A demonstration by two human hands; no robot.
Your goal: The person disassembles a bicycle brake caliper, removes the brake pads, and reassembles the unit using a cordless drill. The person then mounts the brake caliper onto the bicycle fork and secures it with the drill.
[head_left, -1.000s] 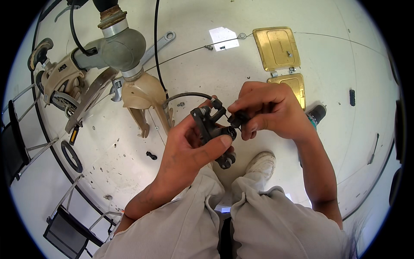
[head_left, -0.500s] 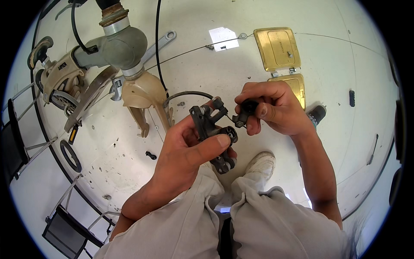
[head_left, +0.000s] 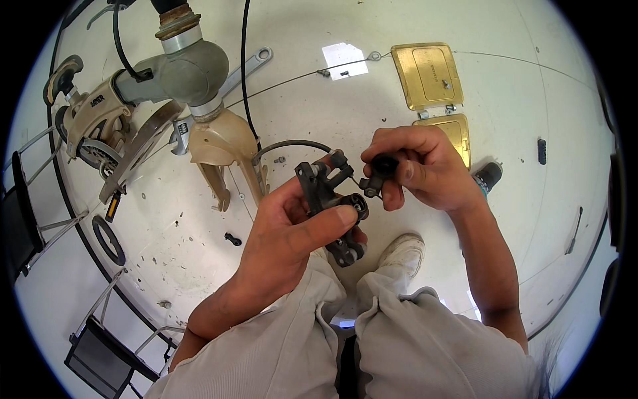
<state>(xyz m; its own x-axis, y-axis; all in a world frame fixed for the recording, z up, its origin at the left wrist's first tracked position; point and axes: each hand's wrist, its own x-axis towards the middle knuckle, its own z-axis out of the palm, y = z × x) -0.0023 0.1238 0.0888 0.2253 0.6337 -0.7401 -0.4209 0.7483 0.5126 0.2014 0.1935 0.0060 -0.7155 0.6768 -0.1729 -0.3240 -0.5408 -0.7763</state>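
Note:
My left hand (head_left: 282, 229) is closed around a black bicycle disc brake caliper (head_left: 321, 193), thumb pressed beside its round, hollow opening. To its right, my right hand (head_left: 428, 169) pinches a small black brake arm (head_left: 374, 187) with a round, cupped end and a clamp bolt. The two parts are apart, joined by a thin bare cable. A black cable housing (head_left: 292, 143) curves from the bicycle fork to the top of the caliper. My fingers hide the far sides of both parts.
A beige bicycle fork (head_left: 222, 143) and grey frame (head_left: 193, 73) stand at the left, with an adjustable wrench (head_left: 181, 135) behind. Brass floor covers (head_left: 425, 76) lie ahead right. A screwdriver-like tool (head_left: 575, 231) lies far right; black chairs (head_left: 100, 359) stand at left. Small parts dot the floor.

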